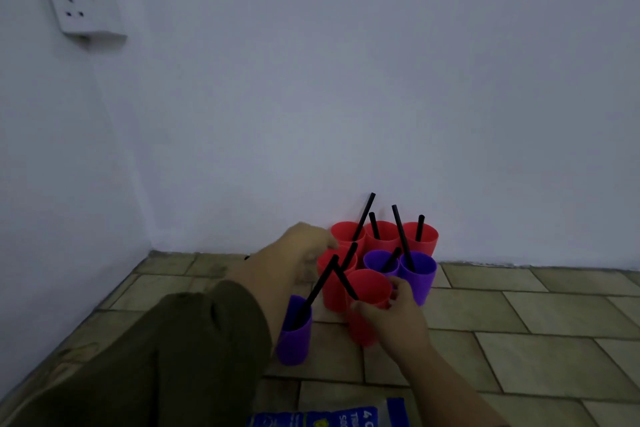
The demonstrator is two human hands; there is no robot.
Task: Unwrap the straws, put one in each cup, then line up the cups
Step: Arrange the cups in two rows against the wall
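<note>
Your right hand (394, 317) grips the near red cup (362, 329), thumb on its left side and fingers curled round its right side just under the rim. The cup stands on the tiled floor (519, 340) with a black straw (346, 283) leaning out of it to the far left. Your left hand (301, 250), in an olive sleeve (194, 350), reaches over to the middle red cup (331, 293). Its fingertips lie against the red cups there, but you cannot tell whether they pinch anything. Just right of that cup stand two purple cups (420, 279), touching each other. Behind them a far row of three red cups (382, 236) sits against the wall (346, 80). Every one of these holds a black straw. A lone purple cup (293, 340) with its own straw stands near and to the left, beside your sleeve. A blue packet (329, 418) lies at the near edge.
</note>
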